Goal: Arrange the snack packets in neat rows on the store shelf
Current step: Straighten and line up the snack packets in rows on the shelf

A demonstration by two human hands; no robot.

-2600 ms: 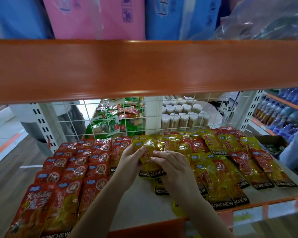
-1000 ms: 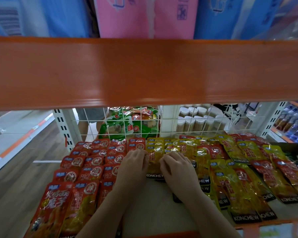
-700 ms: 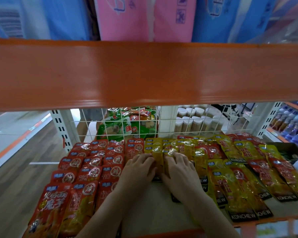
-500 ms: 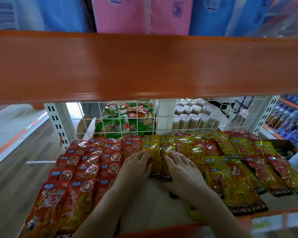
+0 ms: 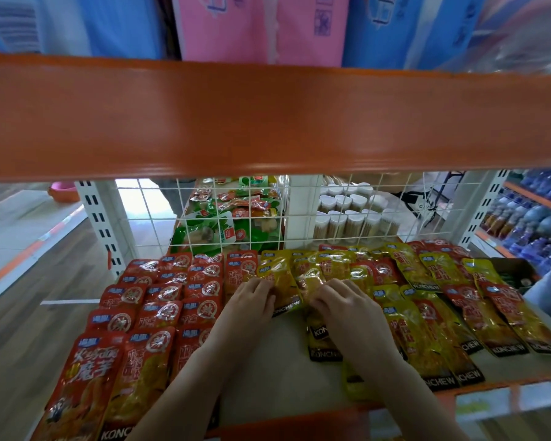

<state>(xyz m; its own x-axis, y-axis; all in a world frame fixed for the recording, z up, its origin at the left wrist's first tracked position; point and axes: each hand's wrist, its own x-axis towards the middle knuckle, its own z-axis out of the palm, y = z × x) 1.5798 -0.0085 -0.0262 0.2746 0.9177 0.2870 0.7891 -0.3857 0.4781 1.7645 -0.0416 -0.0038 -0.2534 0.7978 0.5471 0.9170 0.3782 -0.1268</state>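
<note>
Both hands down on the store shelf, mid-row. Left hand grip: fingers curled on the left edge of a yellow packet. Right hand grip: fingers bent over the neighbouring yellow packet, pinching it at its lower end. The two packets lie side by side, touching, near the wire mesh back.

Open room: a bare shelf strip runs between the forearms to the orange front lip.
Left of it: red packets in tight overlapping rows.
Right: mixed yellow and red packets, fanned and skewed, reaching the front edge.
Orange beam overhead caps the headroom.

Behind the mesh: green snack bags and white-lidded jars.
</note>
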